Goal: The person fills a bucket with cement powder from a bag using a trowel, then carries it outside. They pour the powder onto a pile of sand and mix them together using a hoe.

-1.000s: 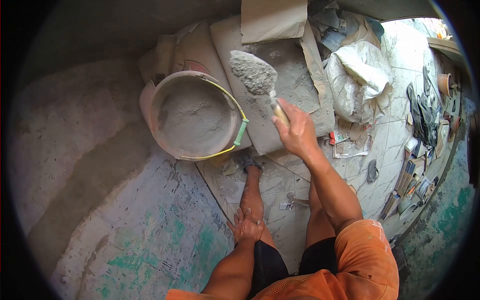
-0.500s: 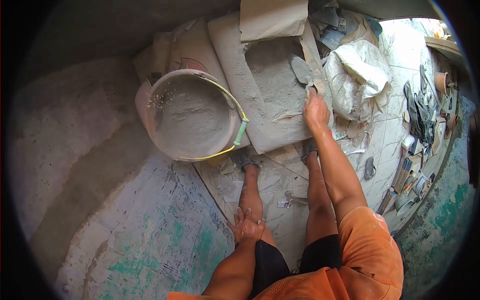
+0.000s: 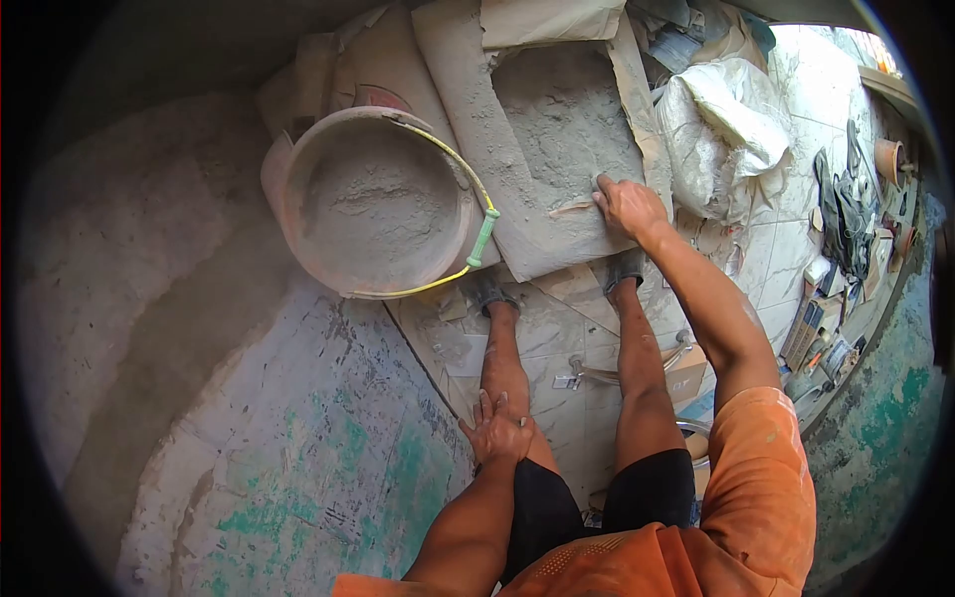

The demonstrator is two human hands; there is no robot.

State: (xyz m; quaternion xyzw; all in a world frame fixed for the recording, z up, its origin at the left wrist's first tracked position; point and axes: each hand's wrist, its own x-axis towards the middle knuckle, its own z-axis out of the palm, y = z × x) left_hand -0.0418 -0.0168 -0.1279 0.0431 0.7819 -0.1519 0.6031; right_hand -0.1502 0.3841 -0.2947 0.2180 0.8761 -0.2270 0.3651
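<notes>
Head view: the right hand (image 3: 631, 207) is closed around a trowel handle; its blade is buried unseen in the cement bag (image 3: 557, 129) at 11 o'clock. The left hand (image 3: 499, 434) rests open on the knee.

Bucket (image 3: 373, 204) on the floor (image 3: 298, 438), left of the opened cement sack (image 3: 557, 139). Right hand (image 3: 629, 206) on the sack's near edge. White bag (image 3: 731, 129) right of the sack. Left hand (image 3: 497, 433) on the left knee, nearer the camera.
</notes>
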